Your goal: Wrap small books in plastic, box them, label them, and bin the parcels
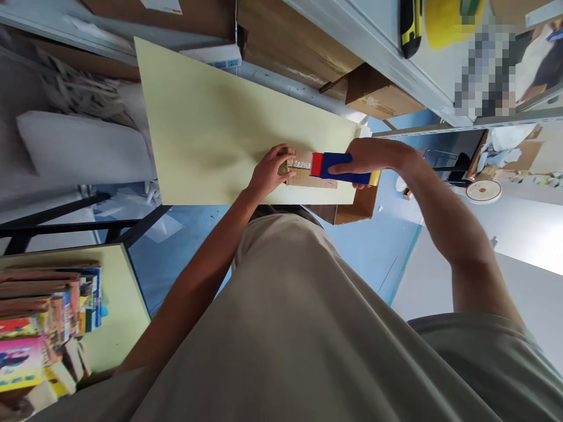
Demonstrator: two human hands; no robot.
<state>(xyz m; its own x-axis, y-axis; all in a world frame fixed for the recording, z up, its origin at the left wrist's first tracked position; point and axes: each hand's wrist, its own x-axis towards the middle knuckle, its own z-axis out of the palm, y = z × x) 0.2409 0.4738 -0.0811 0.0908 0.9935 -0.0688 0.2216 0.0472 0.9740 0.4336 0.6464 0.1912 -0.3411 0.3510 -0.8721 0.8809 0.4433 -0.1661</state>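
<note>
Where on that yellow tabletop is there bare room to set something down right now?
The yellow table is bare from its far corner to the left hand. It is crowded at the near edge, where both hands meet: the left on the small cardboard box, the right hand on the tape dispenser.

I count 2 hands over 1 pale yellow tabletop [206,117]: 1 left hand [268,173] and 1 right hand [369,157], with 1 small taped cardboard box [303,170] and 1 blue and red tape dispenser [336,167] between them. Above that I see 1 black and yellow utility knife [410,26] on the grey shelf [373,41], at least 3 brown cartons [294,41] beneath it, and 1 white tape roll [484,190] off to the right. At lower left I make out 1 stack of colourful books [44,316], too tightly packed for me to count singly.
</note>
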